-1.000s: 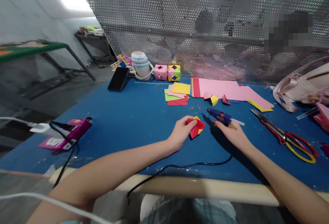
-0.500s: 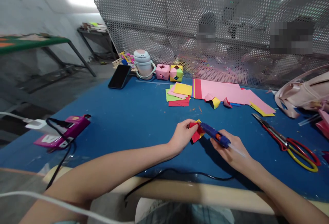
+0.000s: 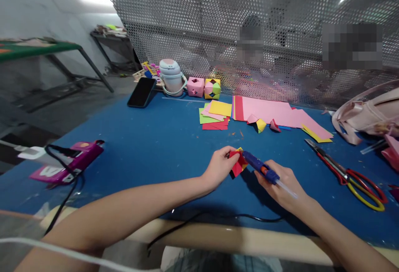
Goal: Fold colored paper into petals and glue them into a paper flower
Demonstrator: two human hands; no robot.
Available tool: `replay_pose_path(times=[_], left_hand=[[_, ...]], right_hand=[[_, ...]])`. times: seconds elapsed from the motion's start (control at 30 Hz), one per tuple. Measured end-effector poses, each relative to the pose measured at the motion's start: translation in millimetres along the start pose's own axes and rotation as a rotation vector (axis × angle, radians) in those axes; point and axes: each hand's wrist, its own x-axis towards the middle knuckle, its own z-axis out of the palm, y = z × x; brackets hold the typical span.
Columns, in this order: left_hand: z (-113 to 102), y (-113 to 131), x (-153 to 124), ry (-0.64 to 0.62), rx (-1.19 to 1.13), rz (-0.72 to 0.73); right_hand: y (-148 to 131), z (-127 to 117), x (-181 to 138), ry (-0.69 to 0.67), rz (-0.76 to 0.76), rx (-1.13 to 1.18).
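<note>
Pinched in my left hand [image 3: 219, 166] is a small folded paper piece [image 3: 238, 164], red with yellow edges, held just above the blue table [image 3: 162, 147]. My right hand [image 3: 282, 184] is wrapped round a blue hot glue gun [image 3: 260, 167], whose nozzle points left at the folded paper. A clear glue stick [image 3: 288, 189] pokes out of the gun's back end. From the nozzle to the paper there is little or no gap; I cannot tell if they touch. Beyond my hands lie small folded paper pieces [image 3: 260, 125] in pink and yellow.
Scissors [image 3: 346, 176] lie at right beside a pink bag [image 3: 370, 112]. Paper squares [image 3: 220, 108], pink sheets [image 3: 268, 110], two paper cubes [image 3: 196, 87], a flask [image 3: 171, 78] and a phone [image 3: 141, 92] line the back. A purple power strip [image 3: 70, 161] sits left; a black cord [image 3: 246, 216] runs in front.
The glue gun's nozzle has shifted slightly relative to the folded paper, showing more of its red inside. The whole view has moved a little. Both hands keep their hold.
</note>
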Motion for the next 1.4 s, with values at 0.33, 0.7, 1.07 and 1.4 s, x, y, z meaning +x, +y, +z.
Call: replay_pose_path(times=[0.33, 0.7, 1.07, 1.4], left_hand=[[0.2, 0.5, -0.2, -0.014, -0.006, -0.003], [0.4, 1.1, -0.6, 0.003, -0.028, -0.003], [-0.4, 2.0, -0.9, -0.022, -0.011, 0.008], [0.1, 4.2, -1.1, -0.019, 0.001, 0.01]], right_hand=[[0.6, -2.1, 0.0, -0.012, -0.019, -0.019], [0.3, -6.8, -1.3, -0.016, 0.013, -0.05], [-2.3, -5.7, -1.9, 0.011, -0.037, -0.094], [0.7, -4.0, -1.8, 0.001, -0.042, -0.102]])
